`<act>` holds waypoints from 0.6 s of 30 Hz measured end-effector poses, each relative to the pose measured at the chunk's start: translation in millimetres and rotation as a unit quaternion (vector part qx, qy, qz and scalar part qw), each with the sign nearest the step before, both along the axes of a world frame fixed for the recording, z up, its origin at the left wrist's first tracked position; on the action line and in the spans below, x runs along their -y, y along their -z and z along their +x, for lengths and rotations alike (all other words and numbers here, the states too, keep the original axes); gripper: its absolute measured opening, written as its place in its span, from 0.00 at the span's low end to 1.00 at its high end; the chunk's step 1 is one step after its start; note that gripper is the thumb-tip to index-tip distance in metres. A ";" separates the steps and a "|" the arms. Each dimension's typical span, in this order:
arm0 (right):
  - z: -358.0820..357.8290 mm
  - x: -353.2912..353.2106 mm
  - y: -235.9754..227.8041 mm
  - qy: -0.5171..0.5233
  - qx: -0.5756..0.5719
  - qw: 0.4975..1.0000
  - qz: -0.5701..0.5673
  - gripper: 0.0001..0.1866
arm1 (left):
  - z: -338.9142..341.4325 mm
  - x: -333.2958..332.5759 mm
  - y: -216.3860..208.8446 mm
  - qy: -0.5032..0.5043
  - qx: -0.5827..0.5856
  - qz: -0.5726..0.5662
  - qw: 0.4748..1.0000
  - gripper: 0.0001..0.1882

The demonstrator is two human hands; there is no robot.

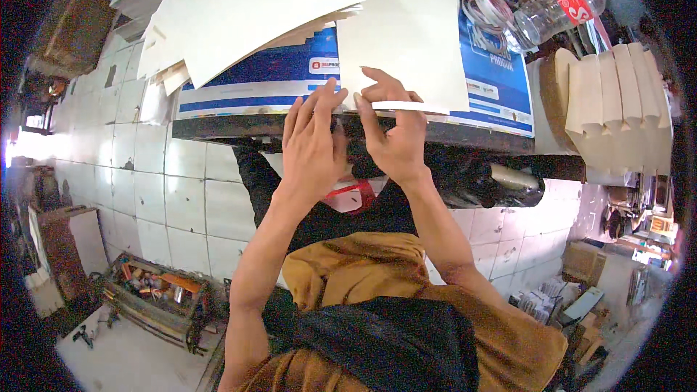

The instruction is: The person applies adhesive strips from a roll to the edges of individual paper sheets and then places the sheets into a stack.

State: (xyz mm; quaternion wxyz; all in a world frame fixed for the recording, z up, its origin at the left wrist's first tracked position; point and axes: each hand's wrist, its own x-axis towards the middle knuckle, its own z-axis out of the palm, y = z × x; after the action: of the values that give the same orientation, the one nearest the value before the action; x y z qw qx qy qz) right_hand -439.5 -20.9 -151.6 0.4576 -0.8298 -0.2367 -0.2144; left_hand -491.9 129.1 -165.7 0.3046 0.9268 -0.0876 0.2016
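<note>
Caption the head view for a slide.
Both hands, left hand and right hand, fold the near edge of a cream paper sheet at the table.

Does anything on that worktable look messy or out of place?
Yes. The pile of cream sheets at the table's far left is fanned out and crooked, with corners jutting past one another. The sheet under both hands lies squarer, its near edge folded up by the right hand.
</note>
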 end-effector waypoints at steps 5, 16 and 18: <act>-4.3 3.0 -1.4 0.052 -0.063 0.992 -0.092 0.18 | 0.0 0.2 2.6 -0.007 -0.006 -0.018 1.000 0.32; -4.9 8.5 -1.5 0.060 -0.054 0.993 -0.089 0.21 | -1.0 1.6 8.8 0.002 -0.002 -0.009 1.000 0.31; -4.8 8.0 -0.4 0.062 -0.064 0.992 -0.086 0.20 | -7.0 3.8 7.6 -0.025 0.051 -0.038 0.998 0.29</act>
State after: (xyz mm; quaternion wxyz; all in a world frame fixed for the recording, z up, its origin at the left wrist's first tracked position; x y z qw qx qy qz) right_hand -444.4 -28.8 -151.2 0.3847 -0.8911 -0.1727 -0.1678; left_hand -498.9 125.2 -173.3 0.3300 0.9049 -0.0718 0.2589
